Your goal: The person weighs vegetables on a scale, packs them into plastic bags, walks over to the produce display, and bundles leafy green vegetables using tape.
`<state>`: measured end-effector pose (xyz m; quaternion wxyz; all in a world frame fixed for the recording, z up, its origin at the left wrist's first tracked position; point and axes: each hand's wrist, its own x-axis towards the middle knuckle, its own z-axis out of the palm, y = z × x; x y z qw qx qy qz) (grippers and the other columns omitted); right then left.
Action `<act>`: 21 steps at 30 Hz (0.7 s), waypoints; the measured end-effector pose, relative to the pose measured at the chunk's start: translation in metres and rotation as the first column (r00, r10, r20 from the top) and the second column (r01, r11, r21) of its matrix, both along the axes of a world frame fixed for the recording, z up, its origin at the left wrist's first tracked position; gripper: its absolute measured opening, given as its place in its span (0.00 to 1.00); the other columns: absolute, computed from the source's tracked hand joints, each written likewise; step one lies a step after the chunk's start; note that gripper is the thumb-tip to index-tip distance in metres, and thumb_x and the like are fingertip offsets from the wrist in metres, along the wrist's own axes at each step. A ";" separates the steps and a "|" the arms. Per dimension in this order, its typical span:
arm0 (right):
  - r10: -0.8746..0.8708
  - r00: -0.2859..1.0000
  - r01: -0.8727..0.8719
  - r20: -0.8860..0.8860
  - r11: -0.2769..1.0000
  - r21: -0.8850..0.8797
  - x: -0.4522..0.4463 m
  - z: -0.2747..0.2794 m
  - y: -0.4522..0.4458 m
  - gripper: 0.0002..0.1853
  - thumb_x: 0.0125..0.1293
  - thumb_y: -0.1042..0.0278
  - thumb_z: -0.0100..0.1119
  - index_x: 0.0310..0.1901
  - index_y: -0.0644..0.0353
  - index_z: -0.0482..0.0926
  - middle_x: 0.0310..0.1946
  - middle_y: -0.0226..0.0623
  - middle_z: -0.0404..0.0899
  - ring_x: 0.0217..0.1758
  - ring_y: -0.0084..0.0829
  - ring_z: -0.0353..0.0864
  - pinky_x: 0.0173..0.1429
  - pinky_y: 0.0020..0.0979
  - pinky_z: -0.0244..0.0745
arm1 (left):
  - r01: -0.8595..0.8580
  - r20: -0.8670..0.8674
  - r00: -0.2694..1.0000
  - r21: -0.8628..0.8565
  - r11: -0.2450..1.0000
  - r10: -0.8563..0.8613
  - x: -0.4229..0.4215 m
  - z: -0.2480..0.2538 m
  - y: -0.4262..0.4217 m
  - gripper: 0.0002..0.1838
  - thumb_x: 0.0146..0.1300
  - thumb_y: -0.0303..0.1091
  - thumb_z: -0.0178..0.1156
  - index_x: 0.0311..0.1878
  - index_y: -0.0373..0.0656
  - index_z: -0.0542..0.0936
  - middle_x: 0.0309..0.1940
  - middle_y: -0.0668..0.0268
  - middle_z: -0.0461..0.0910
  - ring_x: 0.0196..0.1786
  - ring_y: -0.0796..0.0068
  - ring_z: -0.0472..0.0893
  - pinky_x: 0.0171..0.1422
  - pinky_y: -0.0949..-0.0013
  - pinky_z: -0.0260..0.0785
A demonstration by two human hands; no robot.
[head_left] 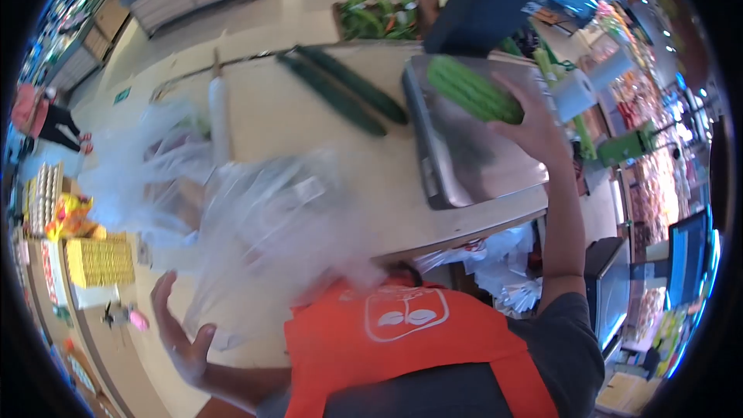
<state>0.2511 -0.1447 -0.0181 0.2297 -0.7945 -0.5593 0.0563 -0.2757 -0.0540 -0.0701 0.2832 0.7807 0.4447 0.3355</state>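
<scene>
On the steel weighing scale (495, 174) lies a bumpy green bitter melon (468, 89). My right hand (534, 124) curves round its near end, thumb on one side and fingers on the other. My left hand (182, 333) is open at the lower left, thumb and fingers spread, with nothing in it. Beside it, a blurred clear plastic bag (271, 209) spreads over the counter, and I cannot tell whether the hand touches it. Two long dark green cucumbers (340, 93) rest side by side left of the scale.
More bagged produce (170, 155) sits on the left of the counter (255, 104), by a rolled white plastic tube (220, 116). A dark screen (484, 11) stands behind the scale. White bags (507, 263) hang below the counter edge. A person (46, 116) stands far left.
</scene>
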 end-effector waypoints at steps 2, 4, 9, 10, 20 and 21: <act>-0.045 0.998 0.043 -0.043 0.998 -0.036 0.039 -0.020 -0.035 0.40 0.47 0.60 0.69 0.64 0.56 0.63 0.59 0.44 0.68 0.62 0.39 0.68 0.65 0.34 0.60 | -0.024 0.030 0.999 0.124 0.992 0.020 0.015 0.007 -0.007 0.42 0.46 0.51 0.66 0.59 0.32 0.65 0.56 0.51 0.68 0.62 0.54 0.64 0.65 0.53 0.53; 0.016 0.997 -0.018 -0.071 0.999 -0.034 0.068 -0.047 -0.057 0.42 0.46 0.58 0.70 0.63 0.60 0.63 0.58 0.47 0.69 0.62 0.41 0.67 0.65 0.35 0.60 | 0.056 0.023 0.998 0.112 0.992 -0.059 0.050 0.027 -0.023 0.42 0.47 0.50 0.64 0.61 0.32 0.64 0.58 0.49 0.65 0.63 0.54 0.63 0.67 0.54 0.49; 0.154 0.987 -0.149 0.054 0.985 -0.088 0.077 -0.042 -0.062 0.41 0.52 0.50 0.64 0.64 0.61 0.60 0.58 0.53 0.66 0.60 0.49 0.66 0.65 0.39 0.60 | 0.718 0.240 0.638 0.159 0.678 -0.732 0.161 0.030 -0.032 0.38 0.43 0.39 0.68 0.59 0.36 0.67 0.53 0.48 0.69 0.58 0.51 0.68 0.59 0.53 0.60; 0.160 0.987 -0.159 0.019 0.987 -0.032 0.083 -0.037 -0.064 0.40 0.53 0.50 0.64 0.64 0.61 0.60 0.58 0.53 0.66 0.61 0.48 0.66 0.65 0.39 0.60 | 0.793 0.260 0.549 0.139 0.593 -0.795 0.192 0.030 -0.037 0.36 0.43 0.35 0.69 0.58 0.38 0.69 0.51 0.50 0.71 0.56 0.52 0.70 0.58 0.55 0.62; 0.173 0.965 -0.058 -0.199 0.876 0.478 0.180 -0.010 -0.073 0.25 0.57 0.70 0.61 0.58 0.60 0.68 0.50 0.40 0.72 0.47 0.29 0.74 0.51 0.30 0.69 | -0.117 0.423 0.866 -0.346 0.931 0.266 0.331 -0.139 -0.060 0.10 0.62 0.33 0.59 0.42 0.37 0.76 0.33 0.66 0.79 0.35 0.80 0.77 0.41 0.75 0.69; 0.221 0.953 -0.086 -0.208 0.855 0.512 0.185 -0.006 -0.067 0.25 0.58 0.70 0.60 0.58 0.60 0.68 0.49 0.39 0.73 0.46 0.28 0.74 0.50 0.29 0.69 | -0.156 0.448 0.830 -0.384 0.910 0.332 0.335 -0.152 -0.060 0.09 0.62 0.33 0.58 0.40 0.37 0.76 0.31 0.66 0.78 0.33 0.80 0.76 0.39 0.76 0.68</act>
